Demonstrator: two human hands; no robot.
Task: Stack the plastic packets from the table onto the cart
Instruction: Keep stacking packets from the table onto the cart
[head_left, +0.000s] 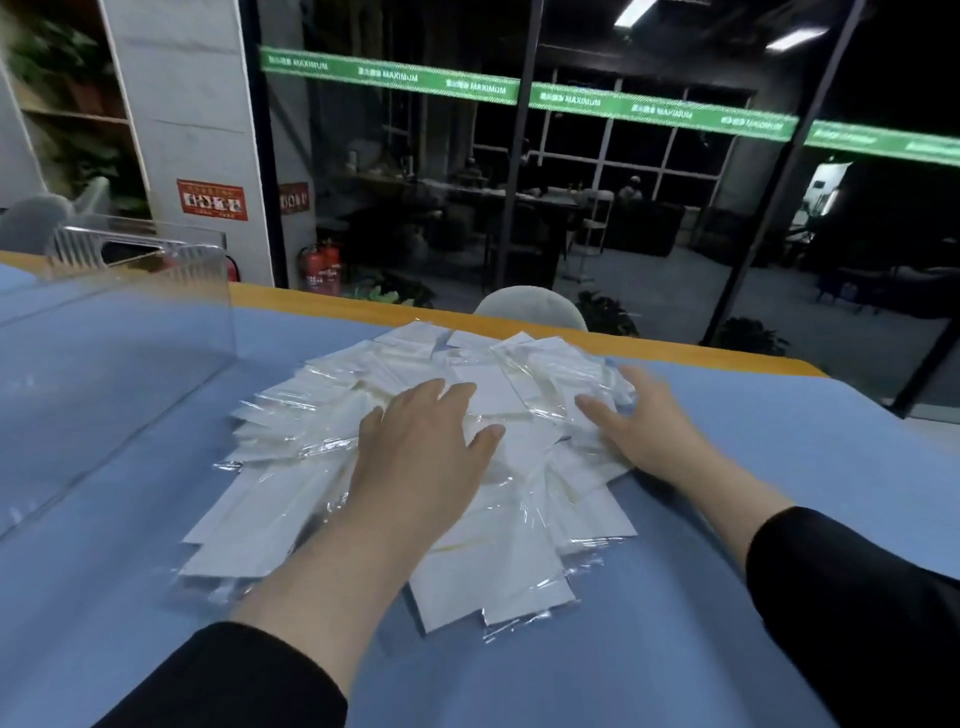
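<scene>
A loose heap of several clear plastic packets (322, 499) with white inserts lies spread on the blue table (779, 467). My left hand (421, 447) lies flat on top of the heap's middle, fingers straight and pointing away from me. My right hand (639, 421) rests at the heap's right edge, its thumb pointing left over the packets and its fingers reaching behind a raised packet, partly hidden. No cart is in view.
A clear acrylic box (156, 291) stands on the table at the left. The table's orange far edge (363, 306) runs behind the heap, with a grey chair back (530, 306) beyond it and a glass wall further off.
</scene>
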